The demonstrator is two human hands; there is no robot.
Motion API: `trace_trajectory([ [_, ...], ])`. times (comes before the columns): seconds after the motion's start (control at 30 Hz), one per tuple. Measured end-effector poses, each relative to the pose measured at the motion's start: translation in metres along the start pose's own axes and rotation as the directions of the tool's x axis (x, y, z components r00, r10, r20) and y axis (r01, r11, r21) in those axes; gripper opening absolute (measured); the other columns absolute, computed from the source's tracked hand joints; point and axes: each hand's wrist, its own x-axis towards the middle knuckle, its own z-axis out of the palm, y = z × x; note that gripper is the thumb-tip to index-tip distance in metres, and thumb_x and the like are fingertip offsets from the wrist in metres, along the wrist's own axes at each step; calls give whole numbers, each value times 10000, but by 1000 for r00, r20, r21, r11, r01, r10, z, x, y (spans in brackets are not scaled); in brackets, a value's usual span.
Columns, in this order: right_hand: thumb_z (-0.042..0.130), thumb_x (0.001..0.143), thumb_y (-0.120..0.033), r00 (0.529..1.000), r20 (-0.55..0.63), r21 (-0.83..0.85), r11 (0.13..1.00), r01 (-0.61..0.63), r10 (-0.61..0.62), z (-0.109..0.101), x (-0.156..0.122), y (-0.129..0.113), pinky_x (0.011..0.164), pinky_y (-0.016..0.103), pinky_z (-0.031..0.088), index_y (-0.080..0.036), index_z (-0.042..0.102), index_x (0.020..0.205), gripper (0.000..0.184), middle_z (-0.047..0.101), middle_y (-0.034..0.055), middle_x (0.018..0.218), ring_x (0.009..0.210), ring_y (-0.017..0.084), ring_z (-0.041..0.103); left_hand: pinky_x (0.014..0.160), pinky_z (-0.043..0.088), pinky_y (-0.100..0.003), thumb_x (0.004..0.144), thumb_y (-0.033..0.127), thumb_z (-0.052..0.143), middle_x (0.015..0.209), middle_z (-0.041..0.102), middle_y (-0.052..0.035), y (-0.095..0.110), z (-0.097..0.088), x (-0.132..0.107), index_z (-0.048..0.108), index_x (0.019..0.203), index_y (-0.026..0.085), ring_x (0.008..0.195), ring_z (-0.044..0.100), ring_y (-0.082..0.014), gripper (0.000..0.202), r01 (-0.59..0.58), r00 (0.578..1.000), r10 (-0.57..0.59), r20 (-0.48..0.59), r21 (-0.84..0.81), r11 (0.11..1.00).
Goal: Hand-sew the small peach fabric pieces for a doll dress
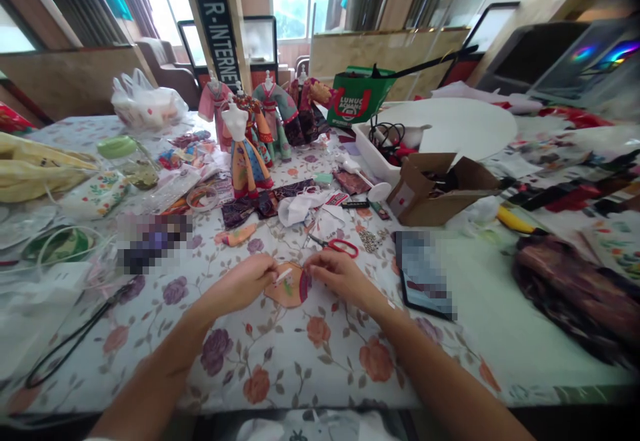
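A small orange fabric piece (287, 294) with a printed motif and a maroon band along its right edge lies on the flowered tablecloth. My left hand (247, 280) is closed at its left side, and a thin white strip (284, 274) sticks out from the fingertips over the fabric. At the maroon edge, my right hand (340, 274) has its fingers pinched together; what they hold, if anything, is too small to make out. Red-handled scissors (343, 248) rest just beyond the right hand. Another orange scrap (239, 235) lies farther back on the left.
Mannequins in small dresses, one in an orange and blue skirt (245, 164), stand at the back. To the right are a cardboard box (435, 191), a phone-like tablet (420, 271) and beads (371, 240). A black cord (75, 341) lies at left; dark fabric (570, 288) at right.
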Motion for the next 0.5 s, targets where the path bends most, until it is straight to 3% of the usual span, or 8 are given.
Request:
trace_trajectory([
  [0.1,553,816,-274,999,30,91,996,-20,18,7,-6,5,589,248,441,-157,681,934,209,687,33,806,677,149,589,695,392,-295,815,182,402,761,568,-26,4,3,11,569,697,191,763,524,-192,205,-112,993,108,54,79,991],
  [0.2,594,802,-302,1000,20,113,994,-9,7,11,-7,6,611,254,453,-155,671,921,204,686,38,819,705,157,598,742,391,-300,819,166,406,809,579,-38,11,7,16,608,735,198,831,527,-206,222,-169,984,162,78,91,981],
  [0.4,586,808,-301,1000,18,-3,1000,6,-6,11,-8,2,563,243,396,-161,675,786,168,637,22,694,631,144,543,734,407,-294,811,176,443,777,600,-42,26,7,19,643,707,192,794,543,-203,226,-162,986,156,64,94,982],
  [0.5,570,807,-279,998,-57,3,1000,23,-23,8,-8,1,591,257,403,-168,653,736,156,628,22,695,640,150,543,742,430,-295,809,184,461,824,640,-52,21,6,22,672,791,188,807,582,-208,212,-128,992,128,7,36,991],
])
